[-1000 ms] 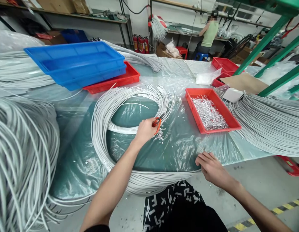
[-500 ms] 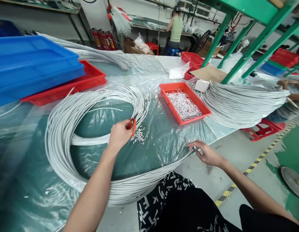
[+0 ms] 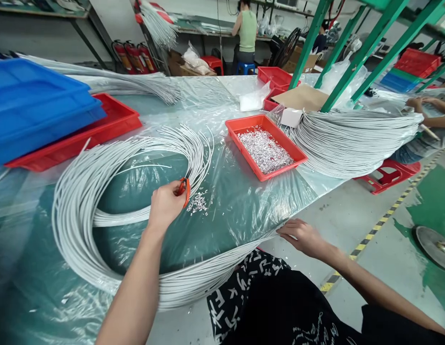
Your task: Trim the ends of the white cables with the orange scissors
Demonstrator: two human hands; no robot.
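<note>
Plastic-sheeted green table [image 3: 251,201] underneath, 1 coiled white cable bundle [image 3: 193,282] curves lengthwise along the near edge to the right hand [image 3: 303,236], pinched on its ends — nearer them than the left hand [image 3: 166,203], gripping orange-handled pliers [image 3: 187,192].

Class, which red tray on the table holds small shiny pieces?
The tray nearest the right hand: pieces spread across its floor, and no other red tray shows any.

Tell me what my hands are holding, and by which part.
Your left hand holds an orange-handled tool by its handles. Your right hand is at the tips of the white cables, but whether it grips any cannot be told.
</note>
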